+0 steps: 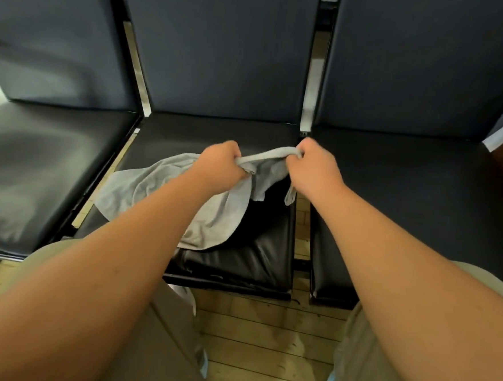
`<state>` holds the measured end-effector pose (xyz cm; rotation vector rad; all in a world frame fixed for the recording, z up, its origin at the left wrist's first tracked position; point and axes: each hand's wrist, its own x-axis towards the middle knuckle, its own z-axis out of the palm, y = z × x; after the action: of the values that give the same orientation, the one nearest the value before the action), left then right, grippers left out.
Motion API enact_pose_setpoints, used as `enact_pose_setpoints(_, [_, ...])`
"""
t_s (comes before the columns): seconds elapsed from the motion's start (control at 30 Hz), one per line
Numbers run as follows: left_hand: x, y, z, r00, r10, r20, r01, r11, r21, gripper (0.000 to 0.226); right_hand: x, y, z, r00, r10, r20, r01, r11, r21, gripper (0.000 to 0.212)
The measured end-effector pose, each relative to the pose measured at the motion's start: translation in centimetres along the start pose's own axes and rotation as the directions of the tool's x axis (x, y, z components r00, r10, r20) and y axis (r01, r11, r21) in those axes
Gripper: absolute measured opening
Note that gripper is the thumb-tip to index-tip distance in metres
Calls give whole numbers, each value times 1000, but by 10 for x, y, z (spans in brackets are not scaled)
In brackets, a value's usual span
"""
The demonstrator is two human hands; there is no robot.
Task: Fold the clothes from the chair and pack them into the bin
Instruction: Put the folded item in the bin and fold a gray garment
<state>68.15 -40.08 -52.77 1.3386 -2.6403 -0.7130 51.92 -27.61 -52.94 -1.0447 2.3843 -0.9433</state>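
A light grey garment (213, 214) lies crumpled on the black seat of the middle chair (257, 256), spilling toward the seat's left edge. My left hand (220, 167) grips one end of its upper edge, and my right hand (313, 166) grips the other end. The fabric between my two fists is pulled into a short taut band lifted just above the seat. A loose flap and a thin strip hang down under that band. No bin is in view.
A black chair (37, 175) stands to the left and another black chair (407, 201) to the right, with narrow gaps between the seats. Dark padded backrests (224, 54) rise behind. Wooden floor (263, 340) shows below, between my knees.
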Motion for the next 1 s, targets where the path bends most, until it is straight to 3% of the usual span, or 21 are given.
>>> enact_pose_setpoints(0.13, [-6,-4,-16,982,-11,-191,3,999,-43,11,-8,-15,-21,986,-46,-158,76,979,190,9])
enact_pose_setpoints(0.2, [-9,-5,-21,976,-48,-212,36,998,-59,10,-9,-22,-28,976,-12,-217,74,957,282,10])
enact_pose_setpoints(0.3, [-19,-1,-19,990,-138,13,139,984,-108,27,-11,-29,-39,968,34,-247,64,923,380,12])
enact_pose_setpoints(0.43, [-37,9,11,908,-93,409,23,985,173,69,-19,-32,-49,970,18,-241,84,909,408,24])
enact_pose_setpoints(0.57, [-42,0,55,856,-146,496,-37,939,341,100,-22,-25,-63,949,60,-309,85,895,437,24])
enact_pose_setpoints(0.63, [-43,1,65,847,-143,512,-106,898,427,88,-21,-18,-69,936,101,-338,62,896,439,25])
enact_pose_setpoints(0.7, [-41,4,69,868,-107,485,-129,895,428,58,-20,-10,-75,925,136,-356,25,910,413,23])
enact_pose_setpoints(0.77, [-36,5,69,892,-88,444,-107,912,395,43,-17,-1,-79,923,149,-355,-29,947,321,17])
enact_pose_setpoints(0.87, [-26,11,48,951,-83,297,4,966,259,35,-13,13,-84,927,164,-337,-119,982,148,17])
enact_pose_setpoints(1.0, [-20,29,5,994,-2,112,8,998,-55,19,-5,24,-91,946,241,-218,-262,962,-77,26])
